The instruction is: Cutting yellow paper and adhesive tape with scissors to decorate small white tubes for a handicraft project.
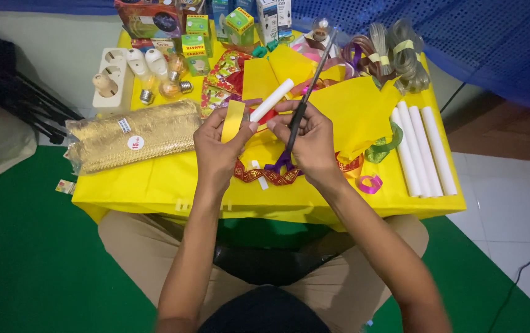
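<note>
My left hand point(219, 148) pinches a short white tube point(272, 99) together with a strip of yellow paper point(233, 120), above the middle of the low table. Long black-handled scissors point(308, 92) sit in my right hand point(310, 145), their blades pointing up and away over the sheets of yellow paper point(351, 111). The fingertips of both hands nearly meet at the tube's near end. Under the hands lie red-gold and purple ribbons point(274, 174).
The yellow-covered table point(154, 185) carries gold fabric rolls point(132, 135) at left, a white socket strip point(109, 77), light bulbs point(154, 74), small boxes point(196, 46) at the back, ribbon bundles point(394, 52), and three white tubes point(422, 151) at right. Green mat lies around my knees.
</note>
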